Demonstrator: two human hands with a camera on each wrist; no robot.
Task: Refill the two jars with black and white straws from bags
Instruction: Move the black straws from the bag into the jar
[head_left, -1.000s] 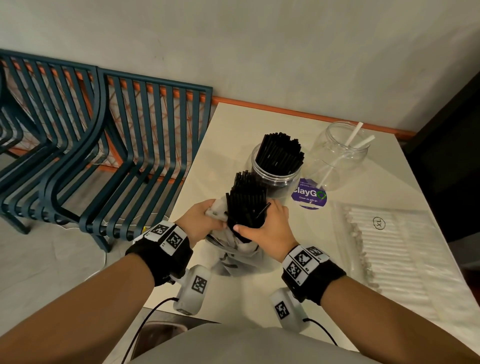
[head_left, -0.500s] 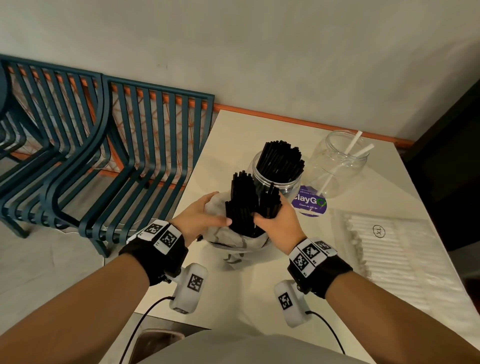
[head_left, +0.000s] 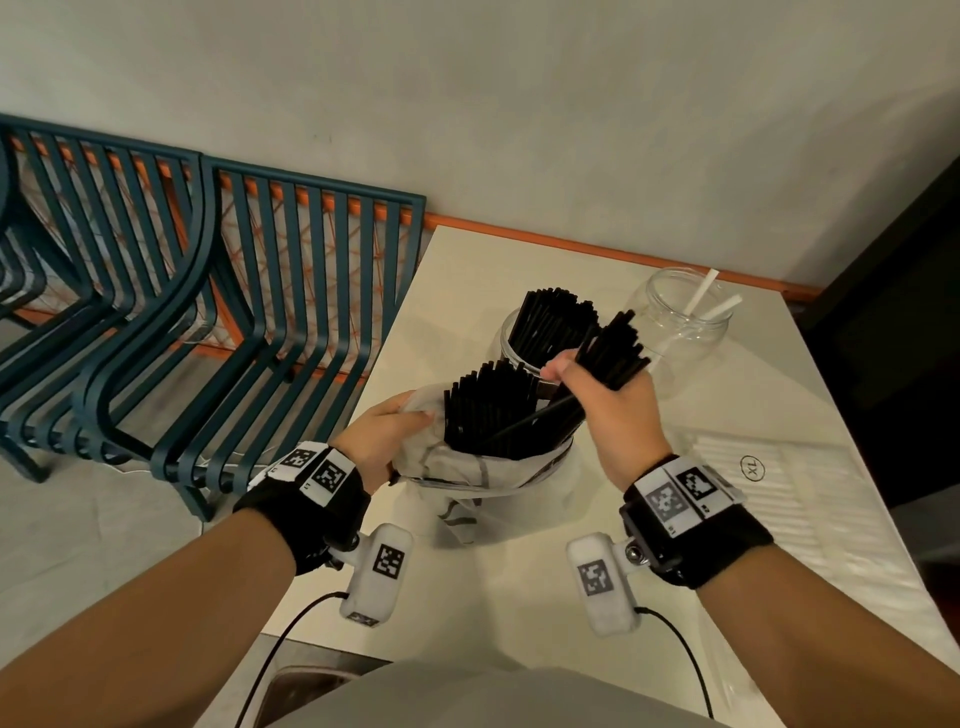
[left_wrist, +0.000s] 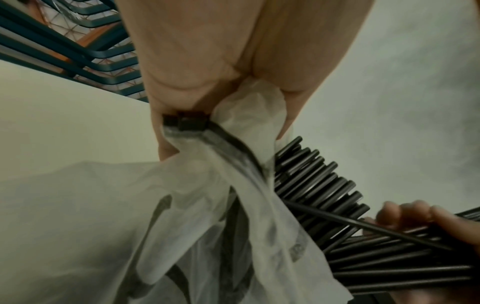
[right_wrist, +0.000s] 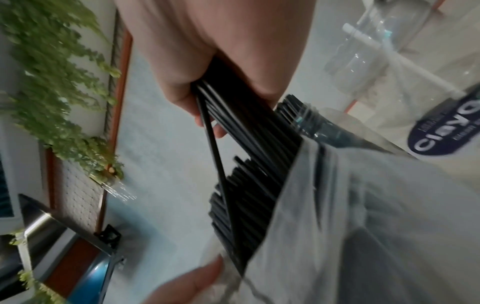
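Black straws (head_left: 488, 405) stand in a crumpled white bag (head_left: 467, 473) (another tilted bundle (head_left: 602, 358) lifted out) before the full jar (head_left: 540, 332).

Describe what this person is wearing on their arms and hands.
Both forearms are bare, with no sleeves or gloves. Each wrist has a black band carrying white tags printed with black square markers. Under each wrist hangs a small white camera unit with its own square marker and a thin black cable trailing back. The left hand and right hand are bare.

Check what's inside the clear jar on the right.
Two white straws lean inside the clear jar, tops poking above its rim. The right hand and its black straws cover the jar's lower left.
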